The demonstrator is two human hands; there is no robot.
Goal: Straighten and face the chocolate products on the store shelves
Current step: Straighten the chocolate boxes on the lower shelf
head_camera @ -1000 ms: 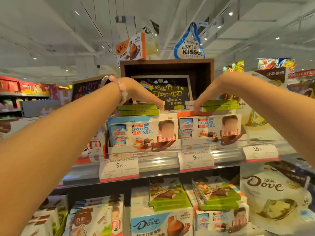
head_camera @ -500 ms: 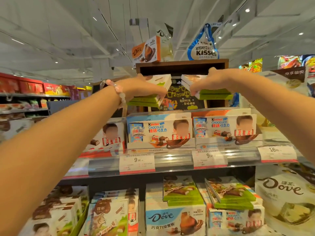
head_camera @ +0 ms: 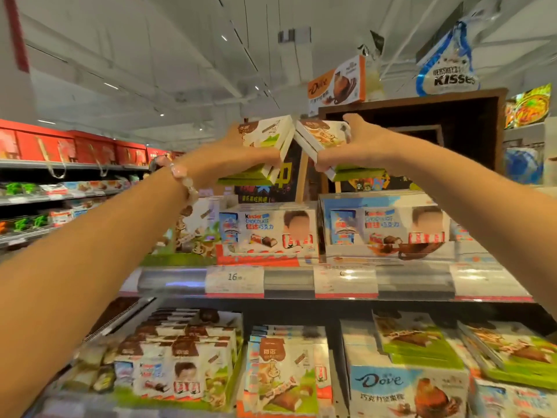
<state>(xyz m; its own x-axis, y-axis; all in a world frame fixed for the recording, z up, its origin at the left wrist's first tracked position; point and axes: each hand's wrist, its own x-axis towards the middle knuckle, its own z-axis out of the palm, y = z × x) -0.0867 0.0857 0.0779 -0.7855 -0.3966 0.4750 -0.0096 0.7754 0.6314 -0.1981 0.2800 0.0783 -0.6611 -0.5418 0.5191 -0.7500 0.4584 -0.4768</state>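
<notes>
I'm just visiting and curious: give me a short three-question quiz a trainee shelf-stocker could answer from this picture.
1. True or false: the left hand and the right hand each grip a small stack of flat white-and-green chocolate boxes.
2. Multiple choice: the left stack of white-and-green boxes and the right stack of white-and-green boxes are held A) above the white-and-blue Kinder cartons, B) on the floor, C) on the lowest shelf.
3. Fill in: the hanging blue-and-silver bag above the dark wooden frame reads ____.

Key: 1 true; 2 A; 3 Kisses.
</notes>
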